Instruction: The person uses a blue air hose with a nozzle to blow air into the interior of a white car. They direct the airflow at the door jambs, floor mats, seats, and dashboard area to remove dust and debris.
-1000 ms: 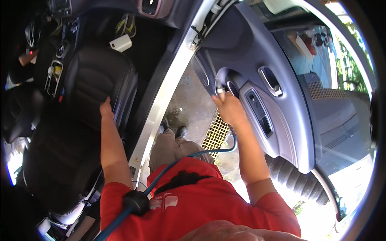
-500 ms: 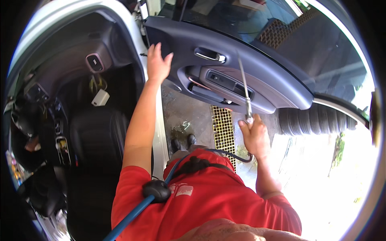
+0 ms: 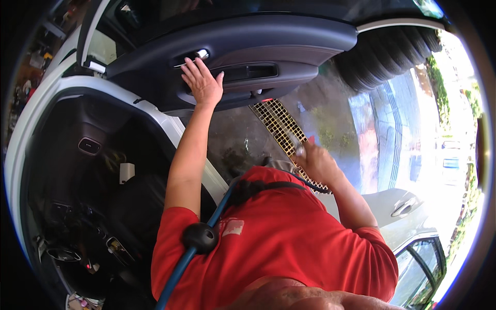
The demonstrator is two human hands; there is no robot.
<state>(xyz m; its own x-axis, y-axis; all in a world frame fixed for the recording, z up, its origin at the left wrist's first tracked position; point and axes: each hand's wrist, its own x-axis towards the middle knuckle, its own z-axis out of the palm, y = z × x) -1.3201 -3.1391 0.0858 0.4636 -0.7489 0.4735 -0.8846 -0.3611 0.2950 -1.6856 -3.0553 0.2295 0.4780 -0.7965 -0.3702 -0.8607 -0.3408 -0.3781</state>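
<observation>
My left hand (image 3: 204,87) is open, its fingers stretched over the dark inner panel (image 3: 279,39) of a car door. The fingertips are at the chrome inside door handle (image 3: 202,53); whether they touch it I cannot tell. In front of my body, my right hand (image 3: 319,163) is closed around an air blow gun (image 3: 299,148), whose metal front is smeared by motion. The gun's long thin nozzle cannot be made out now. A blue air hose (image 3: 178,274) with a black ball on it runs over my left side and past my waist.
The car's dark interior (image 3: 103,191) lies at the left, with a small white box (image 3: 126,173) inside. Below the door, a yellow floor grating (image 3: 281,126) crosses the wet floor. Stacked tyres (image 3: 382,59) are at the far right. A light-coloured car door (image 3: 398,214) is at the lower right.
My view has turned to the right. My left hand has gone from the panel's front end to beside the inside handle. The blow gun has come down from the door toward my waist.
</observation>
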